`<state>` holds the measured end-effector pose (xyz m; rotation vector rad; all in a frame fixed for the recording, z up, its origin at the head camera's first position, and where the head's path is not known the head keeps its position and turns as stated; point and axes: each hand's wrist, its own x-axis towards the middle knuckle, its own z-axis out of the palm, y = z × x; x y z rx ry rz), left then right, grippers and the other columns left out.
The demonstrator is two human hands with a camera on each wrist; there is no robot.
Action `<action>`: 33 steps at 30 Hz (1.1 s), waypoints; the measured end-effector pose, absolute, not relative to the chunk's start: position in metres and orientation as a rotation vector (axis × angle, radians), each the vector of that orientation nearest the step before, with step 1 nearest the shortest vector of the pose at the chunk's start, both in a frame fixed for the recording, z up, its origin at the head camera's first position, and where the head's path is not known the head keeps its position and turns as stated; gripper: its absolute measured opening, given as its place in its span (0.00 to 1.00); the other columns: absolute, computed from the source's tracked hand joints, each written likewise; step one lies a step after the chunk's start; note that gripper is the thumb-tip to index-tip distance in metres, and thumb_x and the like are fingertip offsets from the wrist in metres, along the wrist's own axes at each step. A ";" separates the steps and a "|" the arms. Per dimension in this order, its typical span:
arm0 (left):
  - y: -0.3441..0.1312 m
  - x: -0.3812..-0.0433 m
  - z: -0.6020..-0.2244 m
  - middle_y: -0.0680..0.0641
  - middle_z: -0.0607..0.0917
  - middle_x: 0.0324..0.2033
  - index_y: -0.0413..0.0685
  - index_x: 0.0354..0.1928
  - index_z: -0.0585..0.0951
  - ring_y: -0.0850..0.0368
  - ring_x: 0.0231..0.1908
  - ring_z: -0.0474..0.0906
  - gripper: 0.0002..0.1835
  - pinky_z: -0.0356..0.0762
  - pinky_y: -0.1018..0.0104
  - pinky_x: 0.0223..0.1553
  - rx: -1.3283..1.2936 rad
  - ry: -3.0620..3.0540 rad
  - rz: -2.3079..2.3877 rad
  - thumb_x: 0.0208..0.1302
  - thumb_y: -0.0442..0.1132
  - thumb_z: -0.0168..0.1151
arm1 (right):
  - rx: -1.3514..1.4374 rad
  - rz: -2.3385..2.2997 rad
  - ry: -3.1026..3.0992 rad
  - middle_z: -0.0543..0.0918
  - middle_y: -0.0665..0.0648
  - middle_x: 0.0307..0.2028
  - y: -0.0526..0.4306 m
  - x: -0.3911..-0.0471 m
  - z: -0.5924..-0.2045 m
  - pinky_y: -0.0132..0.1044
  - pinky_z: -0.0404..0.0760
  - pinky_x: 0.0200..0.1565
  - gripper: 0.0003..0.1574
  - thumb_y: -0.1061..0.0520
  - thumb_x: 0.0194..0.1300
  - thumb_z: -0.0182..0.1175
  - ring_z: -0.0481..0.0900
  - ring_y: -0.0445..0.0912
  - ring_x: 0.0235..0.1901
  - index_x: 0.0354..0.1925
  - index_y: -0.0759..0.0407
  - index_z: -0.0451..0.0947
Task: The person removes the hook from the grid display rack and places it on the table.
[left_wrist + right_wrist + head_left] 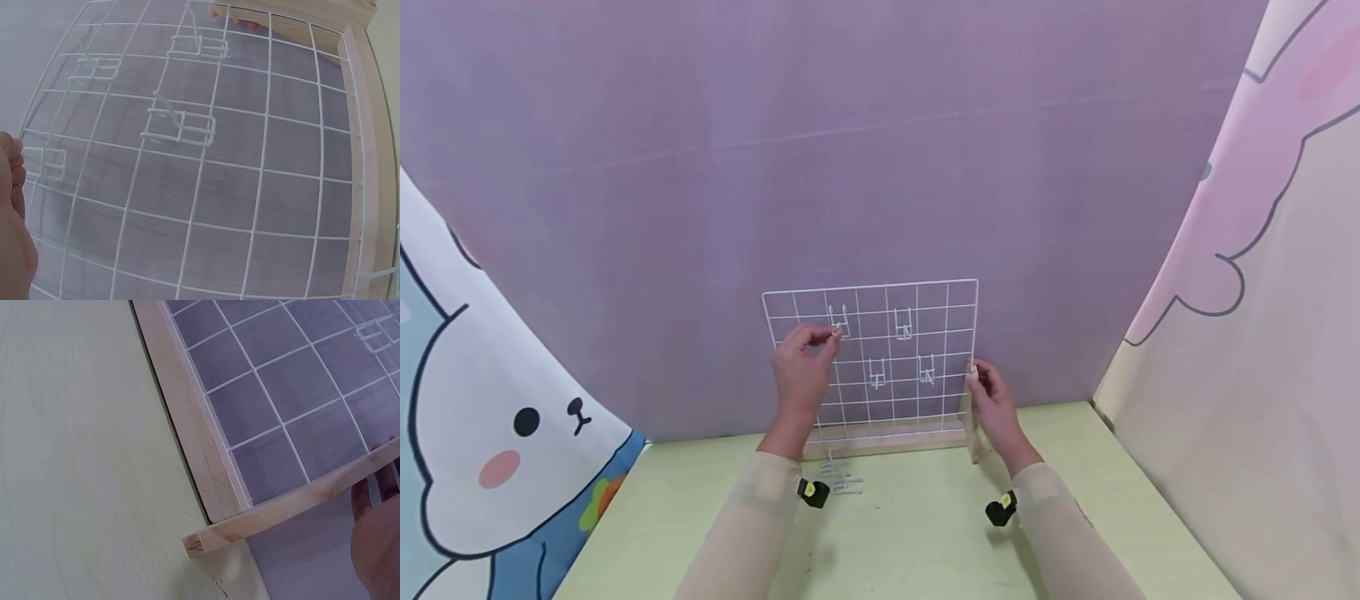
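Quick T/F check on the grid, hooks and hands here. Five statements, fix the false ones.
1. The left hand pinches a hook at the grid. True.
2. The right hand is holding a loose hook. False: it grips the wooden upright.
3. Loose hooks lie on the table. True.
4. The grid lies flat on the table. False: it stands up on a wooden base.
5. Besides the pinched one, three other hooks are on the grid. True.

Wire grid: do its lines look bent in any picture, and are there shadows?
Left wrist view: the wire grid bows, probably lens distortion; head view: its lines look nearly straight, soft shadows mark the table; right wrist view: the wooden upright curves slightly.
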<state>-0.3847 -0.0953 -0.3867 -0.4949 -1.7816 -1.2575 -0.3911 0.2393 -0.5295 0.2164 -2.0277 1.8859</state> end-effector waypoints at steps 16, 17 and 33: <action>-0.099 -0.377 -0.384 0.46 0.92 0.35 0.42 0.38 0.92 0.51 0.38 0.85 0.04 0.81 0.70 0.43 -0.544 -1.772 -1.286 0.66 0.30 0.80 | 0.233 1.901 -2.009 0.78 0.66 0.68 0.240 -0.391 -0.529 0.66 0.75 0.71 0.27 0.47 0.89 0.56 0.76 0.61 0.63 0.77 0.51 0.70; -0.100 -0.376 -0.384 0.47 0.92 0.35 0.42 0.38 0.92 0.52 0.38 0.85 0.04 0.81 0.69 0.43 -0.542 -1.777 -1.294 0.66 0.30 0.80 | 0.229 1.895 -2.012 0.78 0.66 0.68 0.240 -0.391 -0.529 0.65 0.76 0.70 0.27 0.47 0.89 0.56 0.76 0.62 0.64 0.77 0.51 0.71; -0.113 -0.366 -0.394 0.48 0.91 0.35 0.43 0.37 0.92 0.54 0.37 0.84 0.04 0.82 0.69 0.41 -0.511 -1.820 -1.328 0.66 0.30 0.80 | 0.225 1.889 -2.014 0.77 0.69 0.67 0.238 -0.391 -0.529 0.63 0.79 0.68 0.27 0.47 0.89 0.56 0.75 0.65 0.64 0.77 0.51 0.70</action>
